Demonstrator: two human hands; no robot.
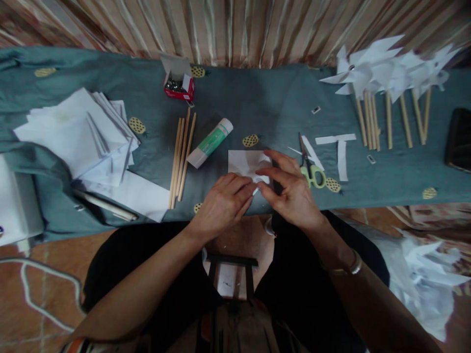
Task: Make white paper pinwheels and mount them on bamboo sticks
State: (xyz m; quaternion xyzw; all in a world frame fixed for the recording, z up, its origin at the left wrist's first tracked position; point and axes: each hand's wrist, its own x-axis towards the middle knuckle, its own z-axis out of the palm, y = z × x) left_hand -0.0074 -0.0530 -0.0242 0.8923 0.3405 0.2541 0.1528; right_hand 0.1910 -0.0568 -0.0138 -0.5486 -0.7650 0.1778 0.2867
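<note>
A small white piece of paper (243, 161) lies at the table's front, under and between my hands. My left hand (226, 201) has its fingers together, closed on the paper's near edge. My right hand (289, 191) holds the paper's right side, with thumb and forefinger bent close together at a raised, folded part. Its other fingers curve over the far right corner. The fingers partly hide the fold. Green-handled scissors (312, 171) lie just right of my right hand, beside thin paper strips (342, 159). A green and white glue stick (211, 142) lies to the left of the paper.
Several wooden sticks (180, 157) lie left of the glue stick. Behind them stands an open red box (179, 88) of small metal pins. White sheets (73, 132) are piled at the left. Finished paper pinwheels (390, 73) on sticks lie at the right; a dark object (459, 139) is beyond.
</note>
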